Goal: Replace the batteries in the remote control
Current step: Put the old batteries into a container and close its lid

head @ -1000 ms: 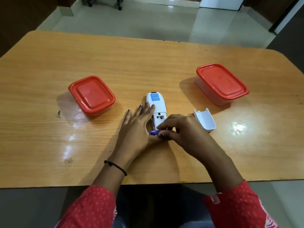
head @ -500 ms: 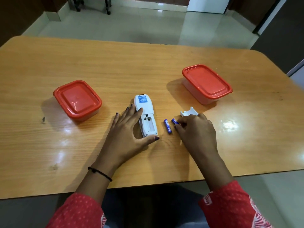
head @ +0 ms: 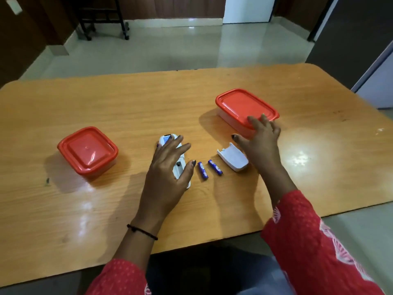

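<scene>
Covering most of the remote (head: 166,139), left hand (head: 168,177).

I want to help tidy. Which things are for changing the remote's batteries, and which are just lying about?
For the job: remote control, two blue batteries, white battery cover, maybe the right red-lidded box by the right hand.
Lying about: left red-lidded box.
</scene>
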Motion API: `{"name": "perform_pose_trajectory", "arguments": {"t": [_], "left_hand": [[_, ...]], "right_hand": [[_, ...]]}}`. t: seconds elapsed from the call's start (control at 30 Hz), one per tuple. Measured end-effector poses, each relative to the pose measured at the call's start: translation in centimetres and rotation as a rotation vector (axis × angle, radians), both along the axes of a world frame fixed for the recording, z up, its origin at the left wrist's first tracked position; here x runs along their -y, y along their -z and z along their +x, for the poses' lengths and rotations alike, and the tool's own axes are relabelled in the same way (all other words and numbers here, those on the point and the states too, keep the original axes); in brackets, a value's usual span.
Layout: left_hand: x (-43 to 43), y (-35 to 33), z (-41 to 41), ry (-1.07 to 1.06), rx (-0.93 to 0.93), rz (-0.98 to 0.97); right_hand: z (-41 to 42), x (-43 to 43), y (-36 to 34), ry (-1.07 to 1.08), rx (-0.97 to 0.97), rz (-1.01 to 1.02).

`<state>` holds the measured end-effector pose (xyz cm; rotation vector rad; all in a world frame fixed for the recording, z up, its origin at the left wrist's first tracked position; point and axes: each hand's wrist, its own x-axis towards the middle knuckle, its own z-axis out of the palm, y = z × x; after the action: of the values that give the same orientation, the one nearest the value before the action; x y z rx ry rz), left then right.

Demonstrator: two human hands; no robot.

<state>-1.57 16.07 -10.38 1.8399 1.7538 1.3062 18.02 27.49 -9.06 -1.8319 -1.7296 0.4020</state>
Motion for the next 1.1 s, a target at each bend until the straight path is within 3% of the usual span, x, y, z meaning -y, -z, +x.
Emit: {"name": "perform_pose_trajectory", "arguments": {"t": [0.17,0.3,0.53,0.63,0.73,0.8,0.97,1.1], "left_hand": [[1.0,-1.3,0.8,-0.010,0.079,0.018],[2.8,-3.1,1.6,-0.007,0.188,0.009],[6.0,-7.7,4.8,0.138,0.844,-0.215],[8.9,-9.6,6.1,0.252,1.060,-0.159],[13.2,-10.7,5.7,0.366,1.464,-0.220],[15.7,-10.6,5.1,0.457,1.635,-0.292],[20.1,-9.9,4.3,0.955,1.895,-0.372],[21.9,-9.4,4.1,0.959,1.885,-0.368]], "right_hand": [[0.3,-2.3,1.6,-0.002,0.132,0.157],[2.0,-1.6,0.0,-0.050,0.049,0.331],[0.4,12.1,-8.2,-0.179,-0.178,0.697],[-1.8,20.3,-9.8,-0.340,-0.203,0.697],[-1.9,24.9,-10.7,-0.576,-0.487,0.534],[-0.9,25.9,-10.3,-0.713,-0.557,0.396],[0.2,27.8,-9.2,-0.926,-0.321,0.358],[0.3,29.2,-9.5,-1.015,-0.145,0.417]]}}
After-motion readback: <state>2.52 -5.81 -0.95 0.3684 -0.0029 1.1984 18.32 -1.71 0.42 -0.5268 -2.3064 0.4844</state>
